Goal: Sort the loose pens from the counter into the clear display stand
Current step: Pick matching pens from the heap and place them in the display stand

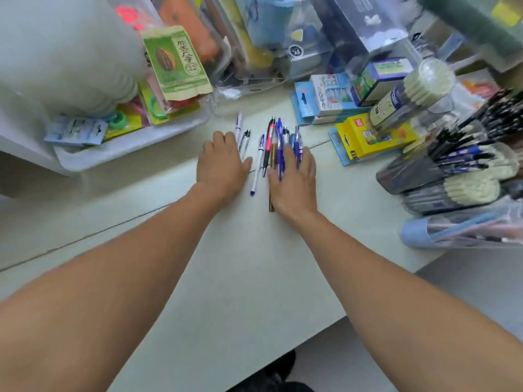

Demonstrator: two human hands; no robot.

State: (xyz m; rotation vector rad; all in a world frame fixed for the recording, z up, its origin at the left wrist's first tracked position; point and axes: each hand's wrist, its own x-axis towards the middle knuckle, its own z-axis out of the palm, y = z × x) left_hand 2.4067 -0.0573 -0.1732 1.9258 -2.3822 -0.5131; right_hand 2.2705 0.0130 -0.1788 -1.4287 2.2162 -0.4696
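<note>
Both hands flat on the counter [240,264], palms down, either side of the loose pens [271,148]. Left hand [222,165] spread, fingers straight and resting near two pale pens at the group's left: a white one [239,125] lying farthest back and a clear one with a black clip [245,140] just beside the fingertips. Right hand [295,179] likewise flat, fingers straight, pressing down on the blue pens [297,145] on the right of the bunch; nothing pinched or curled round by either hand. Between the hands, lying free: a white pen with blue tip [257,168], a red-and-black pen [268,148], and a brown one [271,199] poking out toward the near edge beside the right wrist.

Probably laid like this to herd: two flat palms as walls, ready to slide inward and sweep the scattered pens into one parallel bundle, easier to lift than singles. Pens already pointing roughly the same way, front to back, which helps.

All loose pens on the counter, midway back, none in the stand yet. Stand [458,165] at the right edge, already crowded with dark and blue pens, well apart from the bunch. Yellow box [373,137] between bunch and stand; white tray [124,148] of packets toward the back left corner.
</note>
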